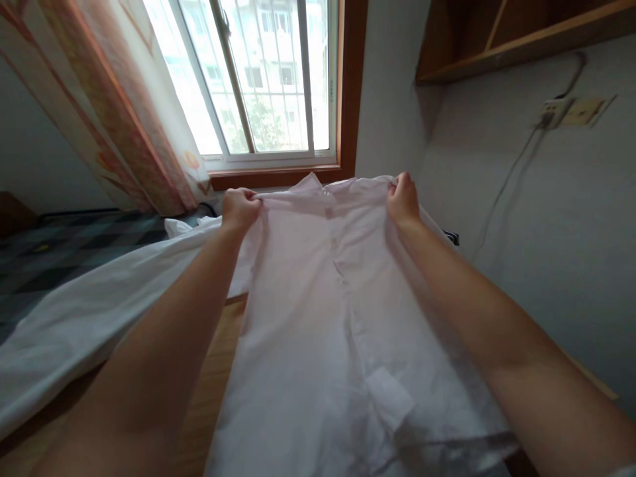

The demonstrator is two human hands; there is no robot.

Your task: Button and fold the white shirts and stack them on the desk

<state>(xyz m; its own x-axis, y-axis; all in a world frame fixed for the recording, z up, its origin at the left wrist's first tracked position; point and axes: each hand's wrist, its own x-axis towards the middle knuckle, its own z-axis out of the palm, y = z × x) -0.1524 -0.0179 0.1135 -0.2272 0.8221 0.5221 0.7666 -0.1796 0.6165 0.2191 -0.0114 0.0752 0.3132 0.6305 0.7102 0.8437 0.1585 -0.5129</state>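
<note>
A white button-up shirt (pixel 308 298) is stretched out in front of me, its collar at the far end and its button line running down the middle. My left hand (pixel 240 207) is closed on the shirt's left shoulder area. On the other shoulder, my right hand (pixel 403 199) grips the cloth in a pinch. Both arms reach forward over the shirt's sides. The lower part of the shirt hangs loosely towards me, with folds and a turned-up flap near the hem. It hides much of the surface below.
White cloth (pixel 99 291) lies to the left on a wooden surface (pixel 223 351). Behind it is a dark checked cover (pixel 64 238). A patterned curtain (pixel 114 112) hangs beside the window (pixel 268 86). At right are a wall shelf (pixel 527 46) and a socket (pixel 552 112) with a cord.
</note>
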